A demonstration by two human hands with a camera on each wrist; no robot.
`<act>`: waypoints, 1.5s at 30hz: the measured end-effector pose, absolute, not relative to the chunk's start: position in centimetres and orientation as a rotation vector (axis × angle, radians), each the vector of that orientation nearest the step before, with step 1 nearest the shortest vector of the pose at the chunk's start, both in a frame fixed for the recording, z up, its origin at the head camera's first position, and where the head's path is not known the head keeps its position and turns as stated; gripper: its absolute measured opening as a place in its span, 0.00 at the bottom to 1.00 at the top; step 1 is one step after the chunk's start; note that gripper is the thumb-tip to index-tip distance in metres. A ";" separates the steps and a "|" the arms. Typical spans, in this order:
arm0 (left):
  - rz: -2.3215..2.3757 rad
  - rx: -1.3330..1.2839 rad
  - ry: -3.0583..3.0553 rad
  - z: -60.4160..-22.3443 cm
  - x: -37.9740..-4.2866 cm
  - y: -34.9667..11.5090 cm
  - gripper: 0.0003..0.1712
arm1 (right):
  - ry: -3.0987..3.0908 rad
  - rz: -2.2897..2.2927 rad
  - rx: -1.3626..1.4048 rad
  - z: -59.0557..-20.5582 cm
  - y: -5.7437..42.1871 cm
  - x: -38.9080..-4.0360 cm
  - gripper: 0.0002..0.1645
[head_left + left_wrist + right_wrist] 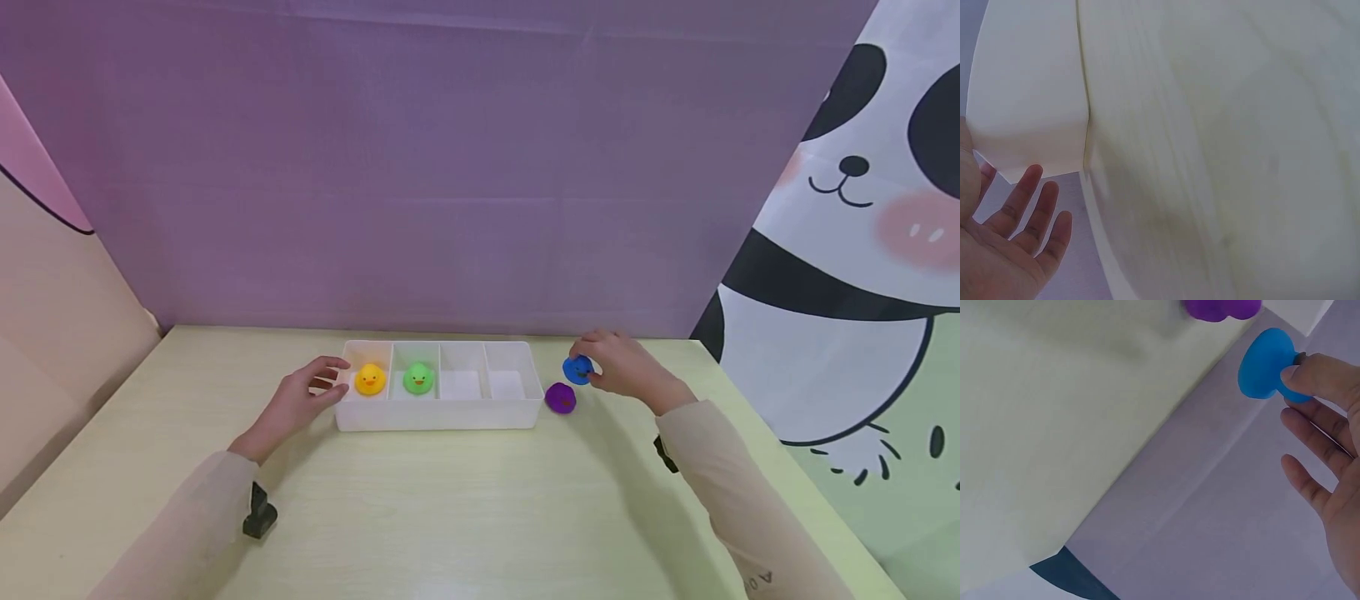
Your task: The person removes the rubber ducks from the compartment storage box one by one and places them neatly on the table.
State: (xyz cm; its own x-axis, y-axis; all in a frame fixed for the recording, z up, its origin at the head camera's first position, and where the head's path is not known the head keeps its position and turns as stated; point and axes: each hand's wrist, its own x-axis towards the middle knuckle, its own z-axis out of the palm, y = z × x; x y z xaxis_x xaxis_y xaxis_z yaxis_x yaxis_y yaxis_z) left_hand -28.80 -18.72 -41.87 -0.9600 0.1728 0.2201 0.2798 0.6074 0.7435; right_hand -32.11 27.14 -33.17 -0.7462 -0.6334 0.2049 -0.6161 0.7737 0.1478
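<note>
My right hand (626, 368) pinches a blue toy duck (577, 369) between thumb and fingers, held up off the table to the right of a white divided box (438, 415). In the right wrist view, the thumb presses on the blue duck (1266, 365) while the other fingers are loosely spread. A purple toy duck (560, 398) sits on the table just right of the box. Inside the box, a yellow duck (370, 380) is in the leftmost compartment and a green duck (418, 378) in the one beside it. My left hand (303, 400) rests its relaxed fingertips against the box's left end.
The box stands on a pale wooden table (450, 517) near its back edge. Behind it hangs a purple cloth (420, 167). A panda picture (847, 250) covers the right wall. Both wrists carry small black devices.
</note>
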 end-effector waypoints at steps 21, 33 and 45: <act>-1.284 -0.364 -2.703 -42.0 -28.8 -18.6 0.20 | -2.840 -0.047 0.909 -36.7 29.9 -31.6 0.19; -1.285 -0.361 -2.697 -42.0 -28.8 -18.7 0.21 | -2.872 -0.054 0.910 -37.2 30.2 -31.3 0.19; -1.287 -0.378 -2.689 -42.1 -28.8 -18.7 0.21 | -2.900 -0.044 0.889 -37.4 30.4 -31.4 0.19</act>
